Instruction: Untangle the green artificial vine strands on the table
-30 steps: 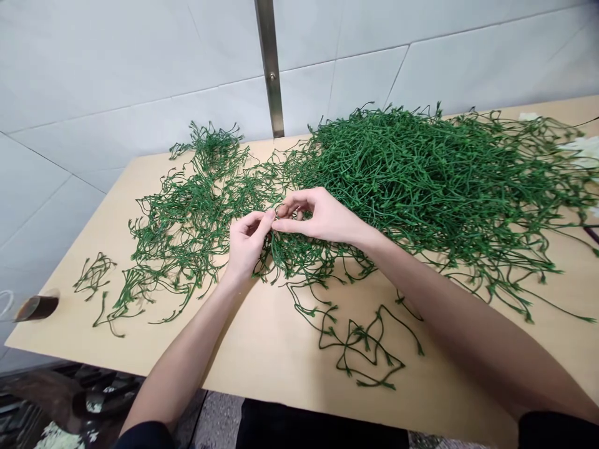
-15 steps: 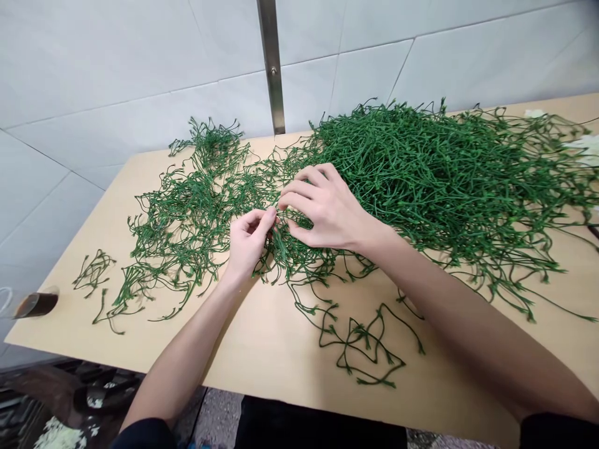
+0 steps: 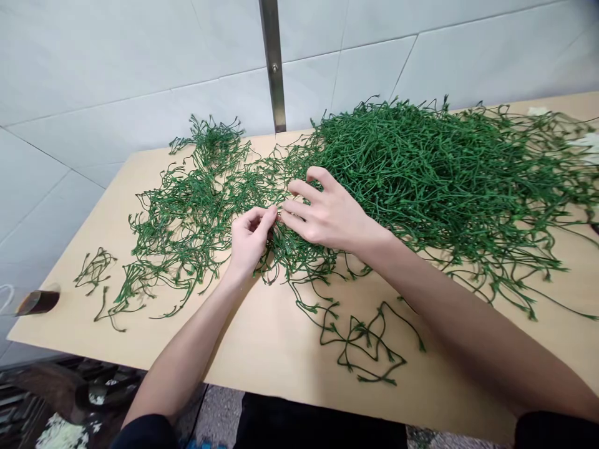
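My left hand point(image 3: 250, 240) is closed in a pinch, thumb pressed to forefinger, on thin green plastic stems point(image 3: 285, 246) that hang just below its fingertips. How many it holds is hidden. Close against those fingertips is my right hand point(image 3: 322, 215), its thumb and forefinger drawn together while the other fingers stay curled and raised. Anything in that right pinch is too small to make out. To the right of my hands rises a large heap of the same branching-ended stems point(image 3: 421, 162); a looser spread point(image 3: 182, 206) lies on the left.
Several stray stems point(image 3: 369, 349) lie near the front of the pale wooden table point(image 3: 262, 349). A cup of dark liquid point(image 3: 40, 302) is at the left edge. White pieces point(image 3: 587, 146) sit at the far right. A tiled wall point(image 3: 140, 56) with a metal strip point(image 3: 274, 68) stands behind.
My right thumb and forefinger have closed together near the left fingertips, and the right hand has tilted slightly. My left hand keeps its pinch in nearly the same place.
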`<state>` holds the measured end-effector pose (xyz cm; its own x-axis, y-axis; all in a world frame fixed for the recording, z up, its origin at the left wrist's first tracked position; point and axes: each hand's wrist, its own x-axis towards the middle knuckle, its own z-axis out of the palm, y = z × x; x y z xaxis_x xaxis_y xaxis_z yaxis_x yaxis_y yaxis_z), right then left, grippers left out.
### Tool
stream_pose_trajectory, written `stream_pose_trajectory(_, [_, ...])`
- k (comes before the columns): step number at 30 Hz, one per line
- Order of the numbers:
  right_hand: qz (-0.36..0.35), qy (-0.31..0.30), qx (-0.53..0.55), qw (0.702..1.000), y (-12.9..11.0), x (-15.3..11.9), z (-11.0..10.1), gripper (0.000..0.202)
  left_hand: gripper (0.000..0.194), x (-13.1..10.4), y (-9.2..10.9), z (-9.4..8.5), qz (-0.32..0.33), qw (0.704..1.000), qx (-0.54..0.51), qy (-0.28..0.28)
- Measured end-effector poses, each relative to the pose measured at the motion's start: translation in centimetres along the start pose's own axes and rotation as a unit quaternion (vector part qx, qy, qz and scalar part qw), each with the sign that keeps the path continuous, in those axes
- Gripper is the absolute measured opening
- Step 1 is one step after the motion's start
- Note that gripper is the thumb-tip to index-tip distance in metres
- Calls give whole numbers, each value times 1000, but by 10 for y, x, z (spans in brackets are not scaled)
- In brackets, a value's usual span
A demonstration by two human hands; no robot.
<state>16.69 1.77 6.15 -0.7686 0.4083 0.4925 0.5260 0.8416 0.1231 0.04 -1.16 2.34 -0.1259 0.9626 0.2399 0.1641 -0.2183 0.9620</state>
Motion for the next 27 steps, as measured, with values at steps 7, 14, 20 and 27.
stream_pose_trajectory(7, [-52,48,-109,991,2,-5,11,39,38,-3,3,0,20,999,29,-25])
stream_pose_trajectory(14, [-45,37,-94,994,2,-7,19,30,39,-3,2,-1,45,997,53,-37])
stream_pose_trajectory(20, [54,50,43,996,0,-5,20,28,40,-3,0,-2,68,994,67,-47])
stream_pose_trajectory(27, [164,-3,236,958,2,-5,15,23,26,-5,-4,-3,140,976,133,-100])
